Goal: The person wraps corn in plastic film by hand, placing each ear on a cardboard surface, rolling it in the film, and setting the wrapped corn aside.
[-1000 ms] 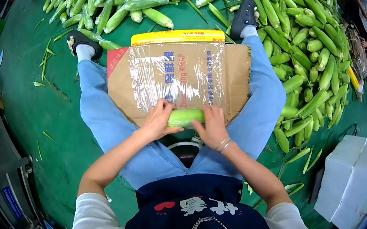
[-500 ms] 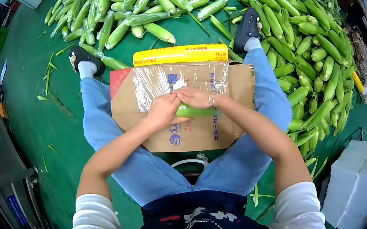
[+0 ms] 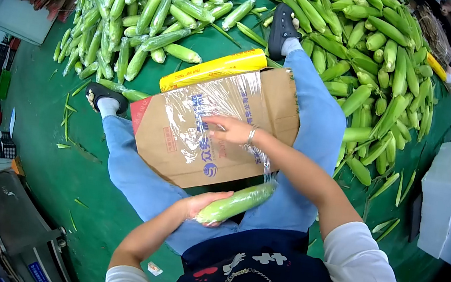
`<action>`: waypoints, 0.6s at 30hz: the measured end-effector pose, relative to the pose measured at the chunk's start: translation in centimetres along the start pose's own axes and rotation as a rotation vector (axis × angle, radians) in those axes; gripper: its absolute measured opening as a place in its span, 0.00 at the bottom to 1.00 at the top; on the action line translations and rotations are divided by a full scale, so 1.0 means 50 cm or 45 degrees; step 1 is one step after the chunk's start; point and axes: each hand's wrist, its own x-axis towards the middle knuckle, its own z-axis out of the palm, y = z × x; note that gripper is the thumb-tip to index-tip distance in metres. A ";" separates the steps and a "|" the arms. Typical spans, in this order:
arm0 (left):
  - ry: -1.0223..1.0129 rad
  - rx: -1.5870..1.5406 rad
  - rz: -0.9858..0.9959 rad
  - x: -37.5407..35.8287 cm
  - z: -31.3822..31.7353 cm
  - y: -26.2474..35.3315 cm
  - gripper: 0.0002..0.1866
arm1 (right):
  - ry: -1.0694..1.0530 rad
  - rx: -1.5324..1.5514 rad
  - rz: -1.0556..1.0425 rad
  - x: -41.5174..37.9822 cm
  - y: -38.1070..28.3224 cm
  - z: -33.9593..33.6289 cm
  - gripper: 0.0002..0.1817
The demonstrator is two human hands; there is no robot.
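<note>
An ear of corn [image 3: 240,202] in its green husk, wrapped in clear film, lies in my left hand [image 3: 202,207] close to my lap. My left fingers are closed round its near end. A strip of film [image 3: 268,173] trails from its far end toward the box. My right hand [image 3: 229,130], with fingers stretched out, is over the clear film [image 3: 187,107] spread on a cardboard box [image 3: 176,163]. Along the box's far edge lies a yellow cling film box [image 3: 212,70].
Film-wrapped corn [image 3: 157,13] is heaped at the far left. Corn in bare husks [image 3: 362,73] forms a pile on the right. Loose leaves litter the green floor [image 3: 44,115]. A dark machine [image 3: 15,204] stands at left, white foam blocks [image 3: 448,198] at right.
My left hand has drawn the corn off the cardboard toward my lap. The right hand has let go of the corn and stays over the film. The view has shifted slightly.
</note>
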 end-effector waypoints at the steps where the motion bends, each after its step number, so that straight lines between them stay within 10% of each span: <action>1: 0.046 0.043 -0.098 -0.013 0.013 -0.023 0.31 | -0.045 0.258 0.075 -0.020 -0.015 -0.013 0.28; 5: 0.007 0.586 -0.288 -0.023 0.054 -0.112 0.33 | 0.063 0.536 0.136 -0.264 -0.184 -0.065 0.24; 7: -0.162 -0.035 -0.128 0.021 0.036 -0.113 0.36 | 0.056 1.142 -0.061 -0.393 -0.191 -0.037 0.23; 8: -0.006 -0.625 0.040 0.046 0.098 -0.085 0.38 | 0.305 0.923 -0.032 -0.421 -0.205 -0.011 0.22; 9: -0.488 -0.598 0.130 0.068 0.100 -0.075 0.32 | 0.544 0.686 -0.002 -0.440 -0.217 0.008 0.22; 11: -0.623 -0.436 0.102 0.074 0.180 -0.013 0.32 | 1.051 0.923 0.387 -0.434 -0.185 0.035 0.21; 13: 0.019 0.265 0.744 0.058 0.226 0.010 0.29 | 1.767 1.368 0.541 -0.416 -0.156 -0.012 0.21; 18: 1.295 1.583 1.885 -0.050 0.293 0.051 0.22 | 1.891 1.428 0.596 -0.319 -0.187 -0.006 0.17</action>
